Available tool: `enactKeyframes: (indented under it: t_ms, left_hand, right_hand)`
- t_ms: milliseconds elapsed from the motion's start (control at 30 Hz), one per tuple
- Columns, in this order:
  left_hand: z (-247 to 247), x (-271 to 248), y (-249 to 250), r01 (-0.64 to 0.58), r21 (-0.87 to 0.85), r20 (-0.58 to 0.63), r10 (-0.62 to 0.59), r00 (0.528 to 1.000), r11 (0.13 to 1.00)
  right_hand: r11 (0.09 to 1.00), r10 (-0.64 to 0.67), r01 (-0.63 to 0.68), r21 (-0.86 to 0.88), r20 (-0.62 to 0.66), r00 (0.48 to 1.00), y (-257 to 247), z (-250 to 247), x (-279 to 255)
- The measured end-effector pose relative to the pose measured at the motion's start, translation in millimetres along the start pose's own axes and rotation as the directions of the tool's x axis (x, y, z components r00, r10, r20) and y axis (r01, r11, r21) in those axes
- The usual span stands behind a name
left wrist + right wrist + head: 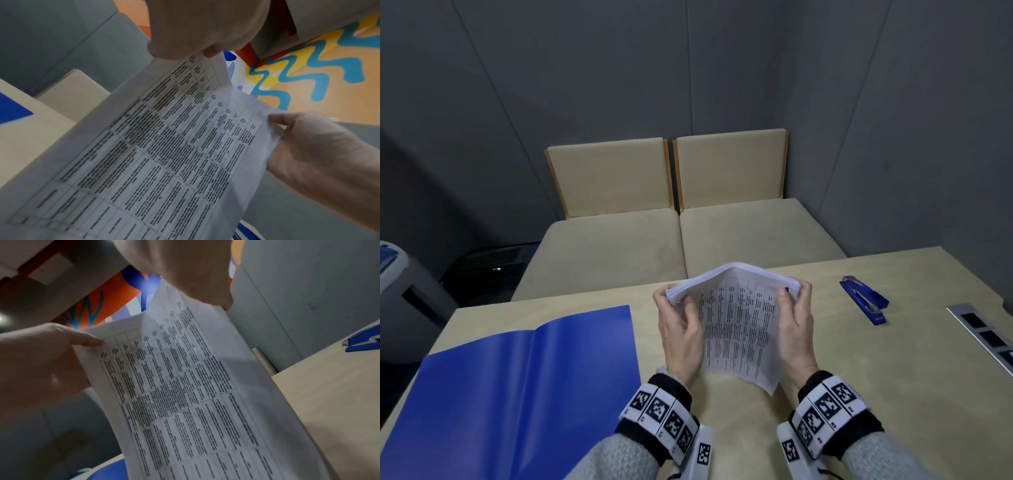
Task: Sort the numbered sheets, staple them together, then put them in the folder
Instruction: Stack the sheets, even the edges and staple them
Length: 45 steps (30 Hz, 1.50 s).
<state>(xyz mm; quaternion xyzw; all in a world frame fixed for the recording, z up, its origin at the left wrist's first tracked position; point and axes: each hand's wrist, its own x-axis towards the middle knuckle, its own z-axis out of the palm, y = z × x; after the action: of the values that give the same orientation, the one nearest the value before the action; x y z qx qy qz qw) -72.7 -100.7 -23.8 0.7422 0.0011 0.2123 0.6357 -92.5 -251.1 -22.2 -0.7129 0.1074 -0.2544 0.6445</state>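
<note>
Print on sheets (736, 325) too blurred for us to read: dense black text in ruled table, no page number legible. Stack white, several pages thick, bowed upward at far edge, standing tilted on table (859, 359) between our hands. Left hand (681, 329) grips left edge, fingers curled behind, thumb in front. Right hand (796, 325) pinches right edge likewise. Blue folder (517, 383) lies open at left. Blue stapler (864, 299) rests well right, unbranded as far as we see.

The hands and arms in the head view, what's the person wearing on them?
Both hands, left hand and right hand, are bare. Each arm has a grey knit sleeve, a black cuff, and a wristband of white blocks printed with black square-pattern markers.
</note>
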Motion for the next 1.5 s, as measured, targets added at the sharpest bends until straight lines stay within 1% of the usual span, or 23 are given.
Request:
enactKeyframes:
  t_ms: [67, 133, 267, 333, 400, 433, 467, 500, 567, 600, 633, 667, 767, 833, 867, 900, 1000, 1033, 1100, 1167, 1233, 1367, 1500]
  left_hand:
    - [0.3, 0.8, -1.1, -0.007, 0.024, 0.003, 0.007, 1.000, 1.000]
    - [0.9, 3.8, -3.8, 0.004, 0.047, 0.017, -0.005, 1.000, 0.999]
    - [-1.9, 15.0, 1.0, -0.033, 0.087, 0.060, 0.028, 0.998, 0.996]
    - [-6.9, 27.3, 8.8, 0.008, 0.084, 0.092, -0.016, 0.996, 0.996]
    - [-11.6, 40.3, 8.1, 0.125, 0.084, 0.147, -0.136, 0.980, 0.989]
    - [-13.4, 44.9, 4.0, 0.213, 0.096, 0.184, -0.228, 0.956, 0.972]
    - [-14.3, 47.3, -4.0, 0.320, 0.108, 0.222, -0.337, 0.915, 0.941]
    - [-14.5, 47.2, -15.3, 0.437, 0.122, 0.252, -0.454, 0.855, 0.891]
    - [-14.6, 40.0, -45.1, 0.639, 0.173, 0.284, -0.659, 0.696, 0.750]
    - [-13.1, 34.3, -64.6, 0.696, 0.209, 0.291, -0.723, 0.627, 0.687]
    - [-11.6, 27.9, -80.6, 0.734, 0.228, 0.290, -0.764, 0.576, 0.640]
    - [-10.3, 22.2, -94.6, 0.746, 0.253, 0.280, -0.784, 0.554, 0.617]
    - [-7.4, 11.5, -119.8, 0.736, 0.331, 0.229, -0.806, 0.545, 0.591]
    - [-6.3, 8.4, -130.2, 0.736, 0.348, 0.208, -0.813, 0.544, 0.581]
    - [-6.3, 7.8, -135.6, 0.723, 0.371, 0.196, -0.810, 0.553, 0.583]
    - [-6.4, 8.0, -137.9, 0.699, 0.408, 0.183, -0.803, 0.568, 0.588]
    - [-4.2, 9.1, -144.0, 0.633, 0.500, 0.150, -0.779, 0.608, 0.590]
    - [-2.5, 8.8, -145.0, 0.623, 0.514, 0.142, -0.775, 0.616, 0.590]
    - [1.2, 9.0, -146.5, 0.610, 0.536, 0.130, -0.770, 0.624, 0.584]
    - [3.8, 9.0, -147.0, 0.595, 0.553, 0.128, -0.765, 0.631, 0.583]
    - [3.9, 8.4, -148.2, 0.587, 0.562, 0.132, -0.763, 0.632, 0.583]
    - [1.5, 9.3, -149.6, 0.606, 0.528, 0.135, -0.763, 0.632, 0.595]
    - [2.4, 11.8, -151.6, 0.635, 0.460, 0.091, -0.745, 0.661, 0.621]
  right_hand:
    - [0.999, 0.041, -0.041, 0.020, 0.016, 0.999, 3.9, -1.6, -1.0]
    - [0.998, 0.058, -0.057, -0.031, 0.035, 0.998, 8.6, -1.9, 0.2]
    - [0.981, 0.007, -0.002, -0.194, 0.027, 1.000, 6.4, -1.3, 12.1]
    - [0.972, 0.001, 0.013, -0.233, 0.057, 0.998, 3.7, -2.7, 25.2]
    - [0.954, 0.073, -0.032, -0.299, 0.128, 0.989, 7.7, -4.2, 42.0]
    - [0.937, 0.147, -0.081, -0.340, 0.173, 0.974, 12.6, -4.6, 49.3]
    - [0.918, 0.247, -0.155, -0.365, 0.220, 0.944, 20.2, -4.9, 54.5]
    - [0.897, 0.352, -0.245, -0.367, 0.262, 0.898, 28.2, -5.1, 56.4]
    - [0.822, 0.545, -0.420, -0.385, 0.317, 0.776, 51.2, -4.4, 52.3]
    - [0.771, 0.620, -0.477, -0.421, 0.327, 0.713, 66.6, -4.6, 48.8]
    - [0.722, 0.674, -0.505, -0.473, 0.319, 0.666, 83.1, -5.0, 45.3]
    - [0.679, 0.711, -0.514, -0.524, 0.298, 0.637, 100.9, -5.7, 42.6]
    - [0.614, 0.767, -0.519, -0.595, 0.296, 0.570, 139.4, -4.8, 38.7]
    - [0.592, 0.789, -0.541, -0.597, 0.292, 0.541, 136.6, 1.1, 37.0]
    - [0.586, 0.792, -0.540, -0.604, 0.287, 0.539, 138.6, 2.9, 37.2]
    - [0.589, 0.785, -0.526, -0.613, 0.280, 0.552, 138.4, 4.9, 37.8]
    - [0.605, 0.740, -0.468, -0.644, 0.237, 0.630, 135.8, 9.0, 39.7]
    - [0.622, 0.713, -0.430, -0.655, 0.246, 0.657, 134.3, 10.2, 39.5]
    - [0.657, 0.660, -0.340, -0.673, 0.296, 0.690, 133.3, 13.2, 40.1]
    - [0.677, 0.621, -0.253, -0.691, 0.351, 0.701, 136.2, 15.6, 41.7]
    - [0.662, 0.612, -0.216, -0.718, 0.351, 0.709, 142.2, 16.8, 44.3]
    - [0.644, 0.634, -0.262, -0.718, 0.311, 0.708, 147.0, 16.8, 45.2]
    - [0.637, 0.643, -0.274, -0.721, 0.301, 0.704, 151.7, 16.7, 45.0]
